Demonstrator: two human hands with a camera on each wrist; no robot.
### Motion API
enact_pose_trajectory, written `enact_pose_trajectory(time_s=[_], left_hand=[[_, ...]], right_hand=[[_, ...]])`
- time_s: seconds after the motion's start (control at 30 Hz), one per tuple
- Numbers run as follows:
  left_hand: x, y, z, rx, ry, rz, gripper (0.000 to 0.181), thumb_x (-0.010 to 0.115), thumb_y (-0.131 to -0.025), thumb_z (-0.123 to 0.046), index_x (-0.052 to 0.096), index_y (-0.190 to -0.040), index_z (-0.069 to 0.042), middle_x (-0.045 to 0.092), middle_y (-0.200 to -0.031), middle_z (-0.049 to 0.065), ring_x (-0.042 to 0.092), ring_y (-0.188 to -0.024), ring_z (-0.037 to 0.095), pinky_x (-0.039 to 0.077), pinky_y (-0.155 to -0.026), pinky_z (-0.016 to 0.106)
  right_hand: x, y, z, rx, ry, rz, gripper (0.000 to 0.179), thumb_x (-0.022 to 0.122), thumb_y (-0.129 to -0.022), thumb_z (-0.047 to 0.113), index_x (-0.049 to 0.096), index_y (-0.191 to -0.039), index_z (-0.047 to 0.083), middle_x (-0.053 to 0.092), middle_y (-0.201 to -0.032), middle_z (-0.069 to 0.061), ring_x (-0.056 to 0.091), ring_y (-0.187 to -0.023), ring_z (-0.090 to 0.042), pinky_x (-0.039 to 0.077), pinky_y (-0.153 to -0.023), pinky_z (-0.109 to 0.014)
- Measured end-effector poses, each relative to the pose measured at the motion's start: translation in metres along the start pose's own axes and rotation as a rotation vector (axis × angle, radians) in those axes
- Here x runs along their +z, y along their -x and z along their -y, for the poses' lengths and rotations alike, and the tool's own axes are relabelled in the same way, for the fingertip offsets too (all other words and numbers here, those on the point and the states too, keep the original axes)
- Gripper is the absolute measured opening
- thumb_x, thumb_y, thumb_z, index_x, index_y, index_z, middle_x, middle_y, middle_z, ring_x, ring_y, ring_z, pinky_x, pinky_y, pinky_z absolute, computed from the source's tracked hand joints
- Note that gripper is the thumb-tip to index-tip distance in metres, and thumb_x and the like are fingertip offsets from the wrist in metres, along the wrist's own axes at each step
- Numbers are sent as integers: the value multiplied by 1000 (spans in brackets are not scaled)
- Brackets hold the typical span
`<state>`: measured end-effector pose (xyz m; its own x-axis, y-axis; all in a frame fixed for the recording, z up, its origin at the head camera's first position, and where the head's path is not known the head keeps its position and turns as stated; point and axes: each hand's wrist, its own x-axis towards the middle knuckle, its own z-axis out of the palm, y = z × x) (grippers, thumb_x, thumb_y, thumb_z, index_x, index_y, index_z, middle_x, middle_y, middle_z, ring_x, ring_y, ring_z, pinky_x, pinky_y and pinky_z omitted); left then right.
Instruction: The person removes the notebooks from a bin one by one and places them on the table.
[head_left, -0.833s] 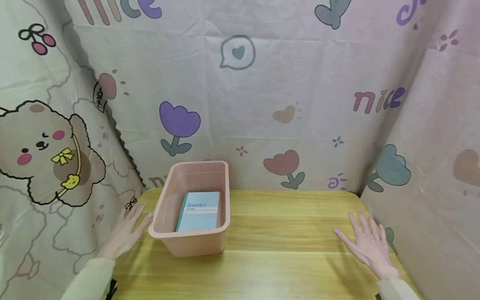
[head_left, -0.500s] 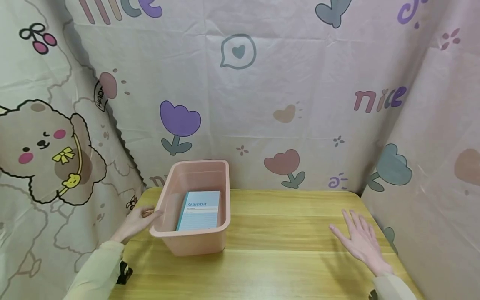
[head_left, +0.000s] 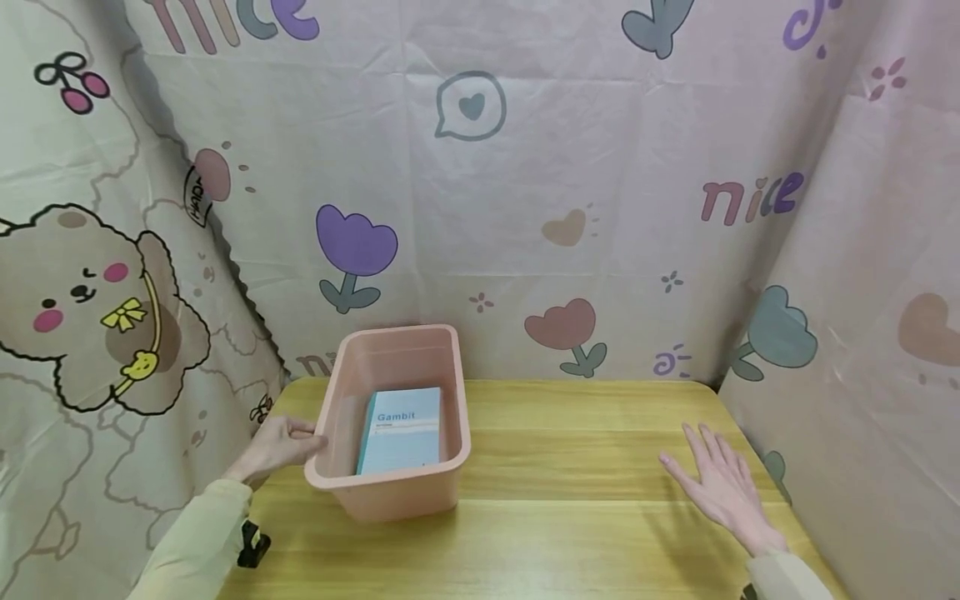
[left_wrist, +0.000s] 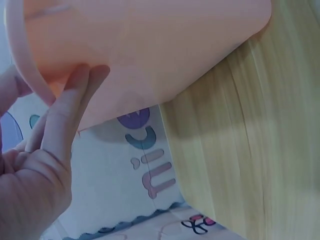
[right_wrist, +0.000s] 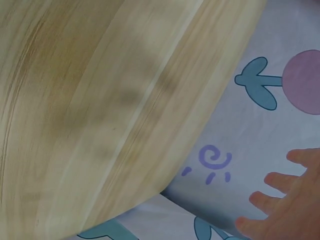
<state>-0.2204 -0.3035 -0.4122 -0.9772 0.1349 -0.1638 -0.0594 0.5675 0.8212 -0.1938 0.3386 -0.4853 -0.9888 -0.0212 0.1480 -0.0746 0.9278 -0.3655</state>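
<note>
Our left hand [head_left: 279, 450] pinched the bin [head_left: 397, 500] by its left rim, fingertips against the outer wall. Our right hand [head_left: 723, 496] hovered above the table's [head_left: 555, 467] right side, fingers spread, holding nothing. The bin stood at the table's left, near the cloth [head_left: 480, 192] behind; whether its base lay fully flat we could not tell. To handle it well, we judged, we needed a firm pinch and a slow, level touch, perhaps with the right hand at the opposite rim, since a one-sided pull might have twisted the bin or slid the notebook [head_left: 401, 433] inside. We counted one bin, one table, two hands and one notebook; anything beneath it was hidden.
</note>
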Motion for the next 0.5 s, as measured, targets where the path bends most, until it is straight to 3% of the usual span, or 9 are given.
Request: enact_pose_trajectory(time_s=[0.27, 0.5], left_hand=[[20, 6, -8, -54, 86, 71, 48, 65, -88, -8, 56, -125, 21, 75, -103, 25, 74, -91, 21, 65, -81, 34], [40, 14, -16, -47, 112, 102, 44, 68, -81, -4, 61, -118, 20, 76, -94, 16, 72, -83, 17, 65, -78, 33]], right_hand=[[2, 2, 7, -29, 7, -16, 82, 44, -101, 57, 25, -157, 0, 19, -159, -37, 19, -141, -62, 12, -109, -83], [3, 0, 17, -55, 37, -24, 83, 46, -100, 58, 28, -156, 1, 22, -159, -36, 21, -142, -60, 15, -112, -81]])
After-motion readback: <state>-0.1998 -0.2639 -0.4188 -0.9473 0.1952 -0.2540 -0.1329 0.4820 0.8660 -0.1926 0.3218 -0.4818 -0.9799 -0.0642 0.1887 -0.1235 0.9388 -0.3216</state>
